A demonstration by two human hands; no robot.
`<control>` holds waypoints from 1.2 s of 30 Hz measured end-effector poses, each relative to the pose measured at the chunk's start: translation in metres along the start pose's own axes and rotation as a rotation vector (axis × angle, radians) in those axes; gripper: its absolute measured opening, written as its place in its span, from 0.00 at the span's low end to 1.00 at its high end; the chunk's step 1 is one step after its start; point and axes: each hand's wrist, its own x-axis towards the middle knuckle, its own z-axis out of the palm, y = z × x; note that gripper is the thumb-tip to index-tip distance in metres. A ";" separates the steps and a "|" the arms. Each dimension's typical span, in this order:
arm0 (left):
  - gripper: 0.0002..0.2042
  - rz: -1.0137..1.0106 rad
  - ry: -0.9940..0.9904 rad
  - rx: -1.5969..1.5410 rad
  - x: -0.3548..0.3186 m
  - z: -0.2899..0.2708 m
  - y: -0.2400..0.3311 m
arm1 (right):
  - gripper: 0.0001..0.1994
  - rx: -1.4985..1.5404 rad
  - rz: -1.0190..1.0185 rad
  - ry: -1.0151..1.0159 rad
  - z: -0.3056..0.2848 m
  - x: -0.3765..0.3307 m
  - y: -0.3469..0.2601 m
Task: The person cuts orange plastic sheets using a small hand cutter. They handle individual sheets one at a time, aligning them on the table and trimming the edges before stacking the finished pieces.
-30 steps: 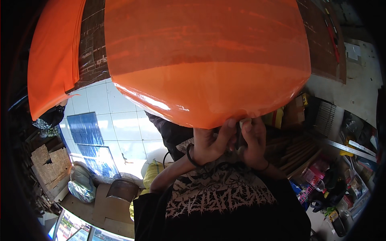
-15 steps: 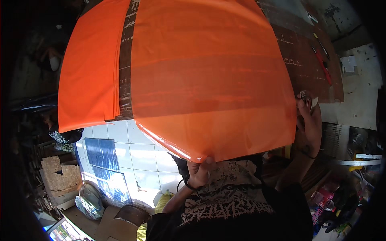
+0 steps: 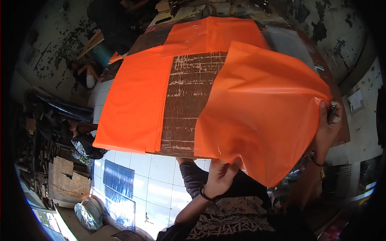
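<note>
A loose orange plastic sheet point(image 3: 261, 108) hangs creased over the near right part of a scratched brown tabletop point(image 3: 189, 96), its front corner drooping past the edge. My left hand point(image 3: 221, 176) pinches its near edge between thumb and fingers. At the sheet's right side, my right hand point(image 3: 329, 120) grips the edge with the thumb on top. A small dark-and-metallic item also sits in that hand, too small to name. To the left lies a neat stack of orange sheets point(image 3: 132, 100), layered at its right edge. More orange sheeting point(image 3: 213, 34) covers the table's far side.
One person point(image 3: 84, 136) sits low at the left, another point(image 3: 86, 74) sits farther back, and a third point(image 3: 114, 24) in dark clothes stands by the far left corner. Broken boards point(image 3: 70, 176) and a plastic bag point(image 3: 89, 213) stand on the left of the tiled floor point(image 3: 159, 172).
The held sheet has gone from stretched flat to creased and moved right, away from the stack. Both hands have shifted right, still holding it. More of the table and room shows.
</note>
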 end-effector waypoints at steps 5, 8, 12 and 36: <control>0.15 -0.248 0.059 -0.441 0.058 -0.005 0.006 | 0.09 0.061 0.272 0.363 -0.061 -0.068 -0.001; 0.19 -0.393 -0.032 -0.348 0.064 -0.001 0.016 | 0.11 0.091 0.383 0.512 -0.038 -0.105 -0.005; 0.29 -0.189 -0.016 0.252 0.048 -0.014 -0.011 | 0.09 0.209 0.653 0.162 -0.002 -0.131 -0.025; 0.12 -0.621 0.418 -0.022 -0.070 -0.033 -0.010 | 0.23 0.472 1.173 -1.060 -0.049 -0.199 -0.029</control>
